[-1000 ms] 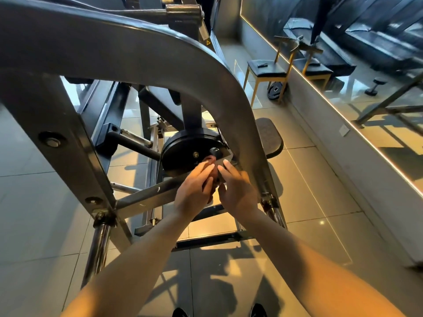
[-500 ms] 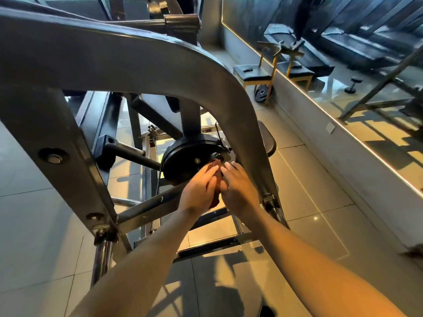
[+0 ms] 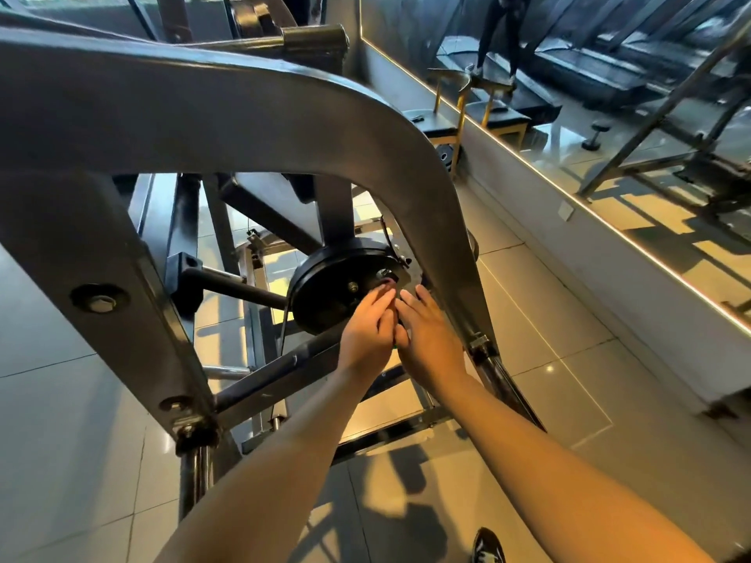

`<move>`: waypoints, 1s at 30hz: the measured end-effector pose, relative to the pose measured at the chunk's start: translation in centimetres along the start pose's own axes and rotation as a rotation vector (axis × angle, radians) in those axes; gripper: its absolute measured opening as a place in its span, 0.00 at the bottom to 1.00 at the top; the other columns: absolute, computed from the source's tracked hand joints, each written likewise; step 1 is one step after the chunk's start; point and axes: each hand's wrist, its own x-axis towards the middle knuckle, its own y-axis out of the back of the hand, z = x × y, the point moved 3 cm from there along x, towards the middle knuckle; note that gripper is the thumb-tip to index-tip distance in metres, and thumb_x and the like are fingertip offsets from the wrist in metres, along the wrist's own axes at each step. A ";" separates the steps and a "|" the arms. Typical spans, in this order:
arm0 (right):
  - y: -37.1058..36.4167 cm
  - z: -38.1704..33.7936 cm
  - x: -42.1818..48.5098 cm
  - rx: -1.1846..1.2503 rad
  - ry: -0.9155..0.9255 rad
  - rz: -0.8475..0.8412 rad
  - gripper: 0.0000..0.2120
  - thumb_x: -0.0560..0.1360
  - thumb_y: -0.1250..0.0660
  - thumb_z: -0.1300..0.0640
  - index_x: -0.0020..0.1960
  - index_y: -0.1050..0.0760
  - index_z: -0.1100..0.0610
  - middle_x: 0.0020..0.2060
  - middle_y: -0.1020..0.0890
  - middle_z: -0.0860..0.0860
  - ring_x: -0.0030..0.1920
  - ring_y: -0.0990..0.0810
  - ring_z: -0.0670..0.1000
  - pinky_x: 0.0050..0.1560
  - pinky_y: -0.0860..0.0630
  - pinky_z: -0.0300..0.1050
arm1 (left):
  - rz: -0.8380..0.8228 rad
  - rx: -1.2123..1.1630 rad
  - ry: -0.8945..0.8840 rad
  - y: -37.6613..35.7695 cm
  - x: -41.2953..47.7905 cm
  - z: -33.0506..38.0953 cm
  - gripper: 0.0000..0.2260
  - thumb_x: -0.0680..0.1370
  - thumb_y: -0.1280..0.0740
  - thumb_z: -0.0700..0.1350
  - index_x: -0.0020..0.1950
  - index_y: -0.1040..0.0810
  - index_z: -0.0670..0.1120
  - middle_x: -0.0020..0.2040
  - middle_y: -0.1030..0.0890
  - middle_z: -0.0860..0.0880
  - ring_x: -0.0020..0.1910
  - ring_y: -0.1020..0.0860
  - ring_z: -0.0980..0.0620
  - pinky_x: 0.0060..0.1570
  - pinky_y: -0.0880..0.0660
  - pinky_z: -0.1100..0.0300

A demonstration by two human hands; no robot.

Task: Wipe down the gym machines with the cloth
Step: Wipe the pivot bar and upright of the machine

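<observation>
Markings on the small weight plate (image 3: 444, 156) leaning under the far stool (image 3: 430, 126) were too small to read. Both hands met low in front of the gym machine, side by side and touching, at the lower right edge of its black disc (image 3: 333, 286). The left hand (image 3: 365, 333) pointed up and to the right, and the right hand (image 3: 433, 339) pointed up and slightly left. Both sets of fingers lay stretched out and close together, not clenched. Only a dark reddish scrap of the cloth (image 3: 388, 283) showed, at the left fingertips against the disc face, with the rest hidden between the palms. Its long axis could not be told, nor whether either thumb pinched it. The disc stood nearly on edge with its flat face turned toward the camera. Its black axle bar (image 3: 239, 288) ran off to the left into a bracket. Above the hands, the machine's broad grey beam (image 3: 244, 115) ran from the left across the view, then curved down to the right and ended at a chromed post just beside the right wrist. A grey upright (image 3: 134, 302) with a large bolt slanted down at the left. Pale floor tiles (image 3: 61, 420) lay underneath, a mirror wall (image 3: 630, 128) ran along the right, and a dark shoe (image 3: 487, 546) showed at the bottom edge.
</observation>
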 end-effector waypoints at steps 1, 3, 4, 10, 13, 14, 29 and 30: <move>0.0 0.0 0.0 0.014 -0.022 0.008 0.28 0.83 0.40 0.48 0.81 0.43 0.47 0.81 0.43 0.45 0.82 0.56 0.48 0.77 0.42 0.52 | 0.000 0.020 -0.056 0.3 -0.2 0.1 0.17 0.86 0.43 0.46 0.74 0.27 0.45 0.74 0.27 0.49 0.74 0.30 0.54 0.74 0.32 0.49; -0.2 0.1 -0.2 0.048 -0.063 0.024 0.25 0.85 0.45 0.48 0.81 0.42 0.46 0.81 0.44 0.44 0.81 0.57 0.46 0.77 0.40 0.53 | -0.010 0.142 -0.179 1.4 -1.0 -0.5 0.18 0.85 0.42 0.45 0.71 0.25 0.41 0.71 0.23 0.44 0.71 0.26 0.47 0.70 0.28 0.46; -0.1 0.1 -0.3 0.053 -0.073 0.029 0.24 0.85 0.46 0.49 0.81 0.42 0.47 0.81 0.44 0.44 0.81 0.57 0.45 0.77 0.40 0.53 | -0.012 0.224 -0.204 2.0 -1.4 -1.3 0.17 0.84 0.42 0.45 0.71 0.25 0.40 0.70 0.23 0.43 0.70 0.25 0.46 0.70 0.27 0.46; -0.6 -0.8 -0.9 0.080 -0.058 0.009 0.24 0.85 0.45 0.53 0.81 0.42 0.49 0.81 0.45 0.44 0.81 0.63 0.46 0.76 0.39 0.55 | 0.084 0.166 0.089 3.9 -5.0 -6.5 0.17 0.86 0.45 0.52 0.73 0.28 0.52 0.74 0.28 0.51 0.73 0.28 0.50 0.70 0.30 0.54; -1.1 -1.1 -1.0 0.054 -0.019 0.012 0.24 0.85 0.44 0.53 0.80 0.40 0.51 0.81 0.42 0.45 0.81 0.62 0.49 0.76 0.34 0.57 | 0.123 0.070 0.169 3.2 -4.7 -4.6 0.16 0.87 0.44 0.47 0.74 0.28 0.49 0.75 0.29 0.51 0.73 0.32 0.56 0.65 0.40 0.72; -1.0 -1.1 -1.0 0.051 -0.003 0.018 0.24 0.85 0.43 0.53 0.80 0.38 0.52 0.81 0.41 0.46 0.81 0.61 0.50 0.75 0.33 0.57 | 0.114 0.046 0.195 2.7 -4.0 -3.8 0.17 0.87 0.44 0.46 0.75 0.28 0.49 0.75 0.30 0.52 0.74 0.33 0.57 0.65 0.42 0.74; -1.5 -2.1 -1.4 0.161 0.232 -0.003 0.19 0.83 0.38 0.54 0.73 0.28 0.53 0.73 0.28 0.51 0.78 0.38 0.54 0.75 0.35 0.55 | 0.335 0.178 0.232 2.3 -5.9 -3.7 0.14 0.85 0.39 0.40 0.69 0.24 0.42 0.68 0.23 0.44 0.69 0.26 0.46 0.69 0.30 0.57; -1.7 -2.5 -1.5 0.212 0.260 -0.038 0.20 0.83 0.39 0.54 0.74 0.29 0.53 0.73 0.27 0.51 0.77 0.36 0.53 0.75 0.34 0.54 | 0.350 0.126 0.268 2.3 -5.8 -3.3 0.13 0.85 0.39 0.40 0.69 0.24 0.41 0.67 0.21 0.44 0.66 0.25 0.49 0.66 0.31 0.64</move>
